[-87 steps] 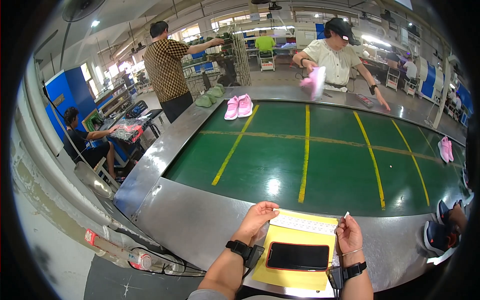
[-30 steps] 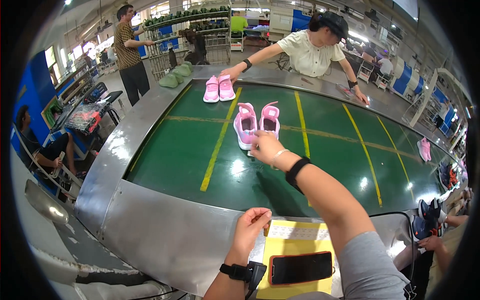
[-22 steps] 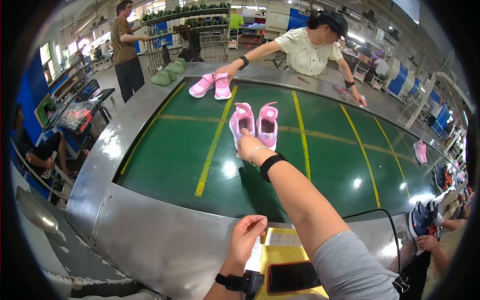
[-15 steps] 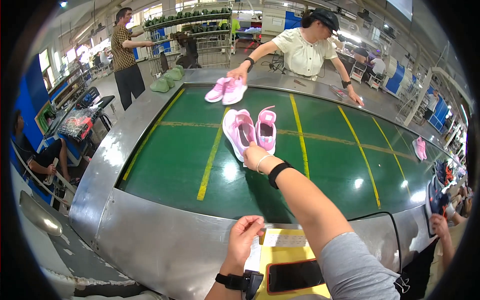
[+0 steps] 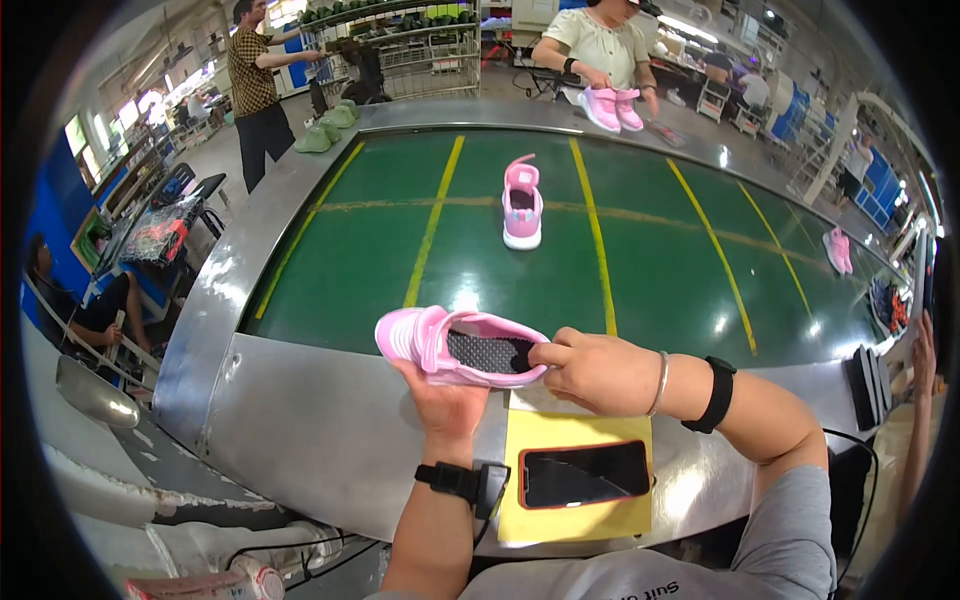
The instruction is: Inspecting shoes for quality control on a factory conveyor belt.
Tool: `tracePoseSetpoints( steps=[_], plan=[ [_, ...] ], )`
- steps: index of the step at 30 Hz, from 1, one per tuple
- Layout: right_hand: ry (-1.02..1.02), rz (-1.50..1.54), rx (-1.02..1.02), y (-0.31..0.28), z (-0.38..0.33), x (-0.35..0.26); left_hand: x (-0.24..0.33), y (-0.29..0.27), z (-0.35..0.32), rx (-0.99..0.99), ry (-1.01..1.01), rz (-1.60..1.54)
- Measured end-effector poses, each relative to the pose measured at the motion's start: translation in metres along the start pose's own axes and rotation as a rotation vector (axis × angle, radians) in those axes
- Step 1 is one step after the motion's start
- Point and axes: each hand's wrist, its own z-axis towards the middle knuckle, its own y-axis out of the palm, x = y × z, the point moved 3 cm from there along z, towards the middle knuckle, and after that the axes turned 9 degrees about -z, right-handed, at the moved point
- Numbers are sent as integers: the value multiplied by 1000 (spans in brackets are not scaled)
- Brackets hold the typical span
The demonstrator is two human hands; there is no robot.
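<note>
left hand (image 5: pixel 446 408) cradling, right hand (image 5: pixel 602 375) gripping its heel, a pink shoe (image 5: pixel 465 346) could slip if the palm tilts.

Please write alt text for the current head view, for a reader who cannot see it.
A person's left hand holds a pink shoe from below while the right hand is at its heel. Beyond, another shoe stands on a green belt, and a co-worker holds a pink pair. A phone lies on a yellow sheet.
</note>
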Motion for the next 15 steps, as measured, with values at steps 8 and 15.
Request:
tracePoseSetpoints(
  steps=[8, 15],
  plan=[
    [328, 70, 654, -7, -7, -21, 7, -15, 3, -136, 105, 112],
    [476, -21, 739, 34, 28, -32, 8, -11, -4, -194, 71, 169]
  ],
)
